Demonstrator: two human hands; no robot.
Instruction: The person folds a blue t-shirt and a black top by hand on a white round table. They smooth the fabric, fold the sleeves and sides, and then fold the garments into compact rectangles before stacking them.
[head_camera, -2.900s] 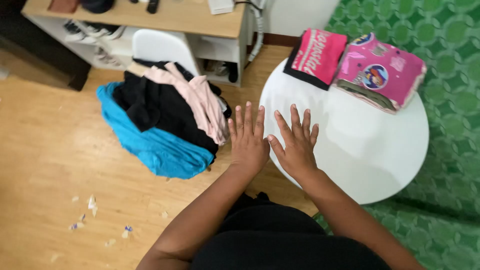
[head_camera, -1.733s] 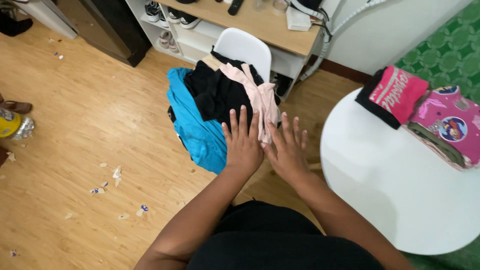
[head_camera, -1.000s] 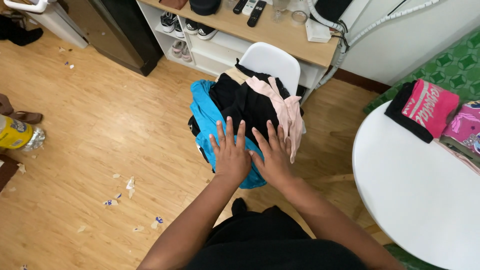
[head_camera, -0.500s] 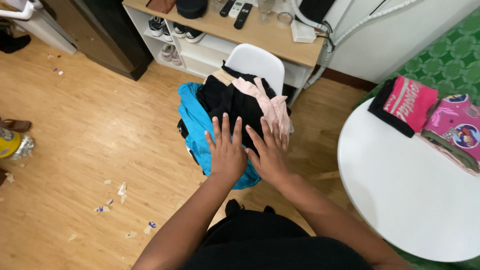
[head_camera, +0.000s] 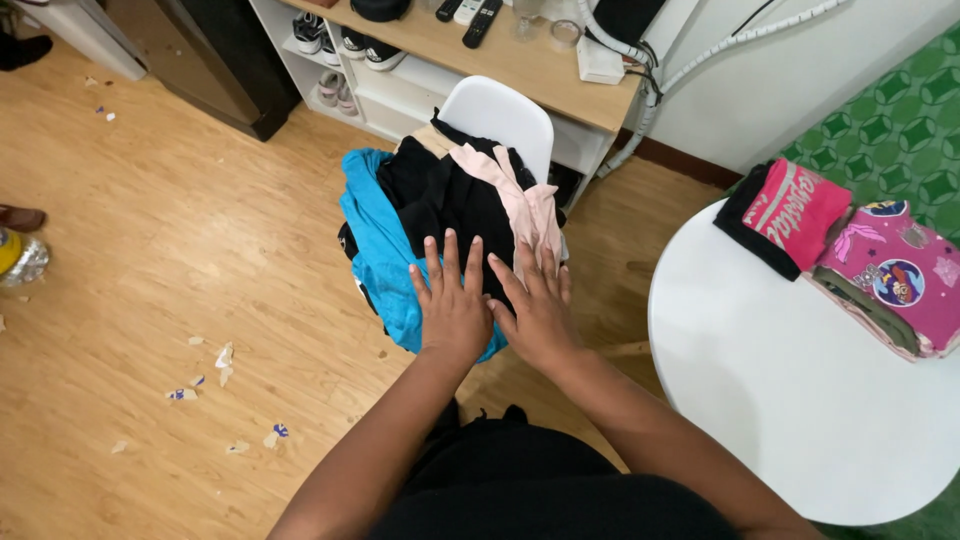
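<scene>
1. Where the clothes pile (head_camera: 440, 215) covers the white chair (head_camera: 497, 112), we see only the chair's backrest.
2. Our left hand (head_camera: 452, 305) and right hand (head_camera: 538, 308) lie flat, fingers spread, gripping nothing; whether the palms touch the fabric, we cannot tell.
3. Folded clothes (head_camera: 850, 255) sit on the round table (head_camera: 780, 390), partly cut off

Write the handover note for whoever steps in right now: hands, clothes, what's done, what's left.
Left hand: open, flat, fingers spread, over the clothes pile, holding nothing.
Right hand: open, flat, beside the left, over the same pile, holding nothing.
Pile: blue, black and pale pink garments heaped unfolded on the white chair.
Done: two folded stacks, a pink-and-black one and a pink printed one, lie at the far edge of the round white table.
Left: the whole chair pile is unfolded; nothing picked up yet.
</scene>
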